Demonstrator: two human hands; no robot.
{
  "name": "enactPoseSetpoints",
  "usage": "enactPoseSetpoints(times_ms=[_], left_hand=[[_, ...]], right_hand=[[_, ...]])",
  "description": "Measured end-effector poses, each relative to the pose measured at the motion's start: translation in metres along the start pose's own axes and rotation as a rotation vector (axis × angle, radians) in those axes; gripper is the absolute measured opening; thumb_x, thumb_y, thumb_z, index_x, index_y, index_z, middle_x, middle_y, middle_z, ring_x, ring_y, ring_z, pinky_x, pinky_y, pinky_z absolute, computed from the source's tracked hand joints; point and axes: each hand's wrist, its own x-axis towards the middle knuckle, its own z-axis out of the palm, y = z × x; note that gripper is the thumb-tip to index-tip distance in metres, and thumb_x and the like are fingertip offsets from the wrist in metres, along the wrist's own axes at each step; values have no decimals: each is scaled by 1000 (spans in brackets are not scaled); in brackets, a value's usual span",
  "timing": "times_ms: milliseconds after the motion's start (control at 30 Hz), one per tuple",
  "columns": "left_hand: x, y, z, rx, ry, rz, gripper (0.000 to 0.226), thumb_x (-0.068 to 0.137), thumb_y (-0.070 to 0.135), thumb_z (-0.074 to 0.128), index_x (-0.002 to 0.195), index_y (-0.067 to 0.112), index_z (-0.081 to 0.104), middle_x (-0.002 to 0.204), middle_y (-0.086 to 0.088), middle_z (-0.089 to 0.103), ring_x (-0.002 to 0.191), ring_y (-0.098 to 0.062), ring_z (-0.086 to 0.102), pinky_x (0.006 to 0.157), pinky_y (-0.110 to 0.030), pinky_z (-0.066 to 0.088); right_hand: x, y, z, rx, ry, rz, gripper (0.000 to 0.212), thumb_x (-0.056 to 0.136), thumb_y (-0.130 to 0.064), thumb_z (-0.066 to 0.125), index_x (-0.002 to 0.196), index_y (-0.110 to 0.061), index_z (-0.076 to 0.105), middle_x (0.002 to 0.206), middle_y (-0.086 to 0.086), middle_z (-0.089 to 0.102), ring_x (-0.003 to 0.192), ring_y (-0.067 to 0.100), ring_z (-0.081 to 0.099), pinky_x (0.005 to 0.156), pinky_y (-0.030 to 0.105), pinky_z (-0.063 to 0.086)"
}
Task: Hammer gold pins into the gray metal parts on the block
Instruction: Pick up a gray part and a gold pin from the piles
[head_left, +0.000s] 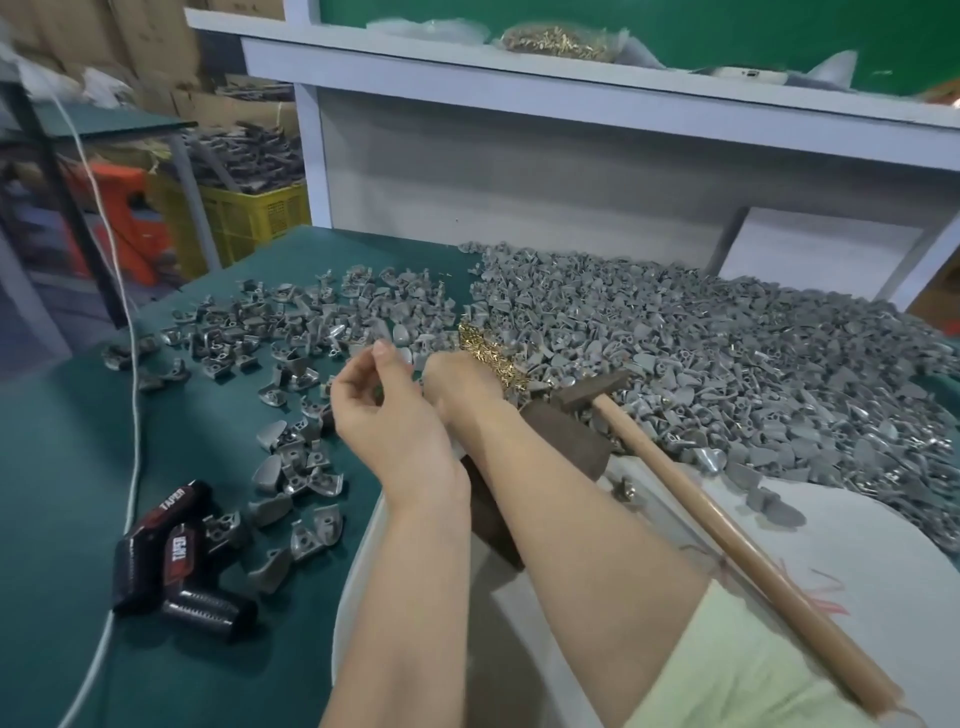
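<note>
Hammer (701, 506) is lying idle; left hand (387, 410) and right hand (454, 382) are curling by the pins (488, 353), grips unclear; huge parts heap (727, 364) is waiting.

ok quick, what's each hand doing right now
Left hand: fingers curled, contents cannot be told.
Right hand: fingers hidden behind the other hand, cannot be told.

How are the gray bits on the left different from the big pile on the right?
The left gray parts lie scattered, green table showing between; the right pile is heaped thick. The left ones look shinier and darker; the pile looks dull and pale. Both are small gray parts.
</note>
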Motion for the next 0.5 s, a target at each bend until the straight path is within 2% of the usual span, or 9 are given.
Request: enactPoseSetpoints(times_ms=[100,167,233,300,400,500], left_hand=[[-3,0,1,31,-15,10,7,94,20,57,87,22,55,92,-2,61,75,-4,59,76,-21,50],[-5,0,2,55,-36,20,9,93,21,58,85,24,54,89,2,61,77,-5,59,75,-21,49],[-7,0,2,92,-87,35,10,93,20,59,84,24,55,89,3,61,84,-9,59,78,-23,48],[-10,-3,3,163,-185,58,9,92,20,59,84,23,56,88,4,61,84,-8,58,76,-21,48],[-14,-8,4,329,-402,87,8,91,19,62,84,23,59,88,5,65,83,-7,59,78,-19,46],[-18,-14,3,619,-653,168,6,88,21,65,83,23,62,85,8,66,84,-7,60,74,-10,43]], right_hand=[[4,0,4,44,-18,-16,24,94,-12,46,108,-4,62,109,14,63,98,29,61,74,31,44],[4,4,4,60,-29,-25,23,95,-14,46,105,-3,63,107,15,64,97,29,62,75,31,47],[2,10,-4,116,19,-4,17,93,-13,49,101,-2,59,104,15,65,91,28,61,69,30,44],[-4,22,-19,228,119,74,15,92,-11,51,103,-3,57,104,12,65,89,25,59,70,29,43],[-29,58,-45,518,246,171,13,92,-11,54,102,-13,62,108,4,65,93,20,60,76,27,46],[-73,91,-64,848,304,216,13,90,-7,59,85,-18,63,87,4,68,81,18,67,72,31,56]])
